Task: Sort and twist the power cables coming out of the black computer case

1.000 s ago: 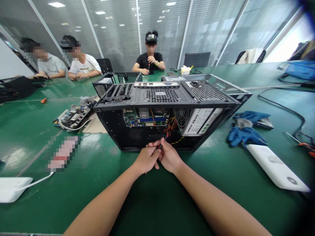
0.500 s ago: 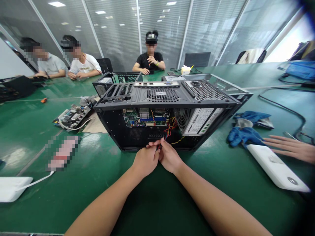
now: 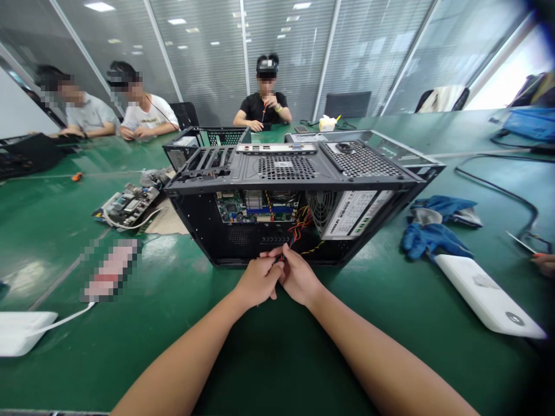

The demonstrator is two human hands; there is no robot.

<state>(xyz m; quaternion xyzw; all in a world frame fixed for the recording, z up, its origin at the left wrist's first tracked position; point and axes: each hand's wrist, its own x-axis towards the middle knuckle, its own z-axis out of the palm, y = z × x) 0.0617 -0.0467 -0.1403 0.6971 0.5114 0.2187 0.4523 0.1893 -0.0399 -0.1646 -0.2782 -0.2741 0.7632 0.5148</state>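
Note:
A black computer case (image 3: pixel 243 173) lies on the green table with its open side facing me. Inside show a motherboard (image 3: pixel 260 207), a fan and a power supply (image 3: pixel 353 214) with a white label. Red, yellow and black cables (image 3: pixel 297 228) run down from the power supply to the case's near edge. There my left hand (image 3: pixel 259 280) and my right hand (image 3: pixel 299 277) meet, both closed around the cable bundle. The ends of the cables are hidden by my fingers.
A circuit board (image 3: pixel 130 202) and a phone (image 3: pixel 113 268) lie left, a white power bank (image 3: pixel 26 332) nearer. Blue gloves (image 3: pixel 433 237) and another white power bank (image 3: pixel 489 294) lie right. A person's hand (image 3: pixel 544 263) is at the right edge. Three people sit across the table.
My left hand has shifted slightly and its fingers have moved on the cables. The other person's hand at the right has drawn back toward the edge, by a screwdriver.

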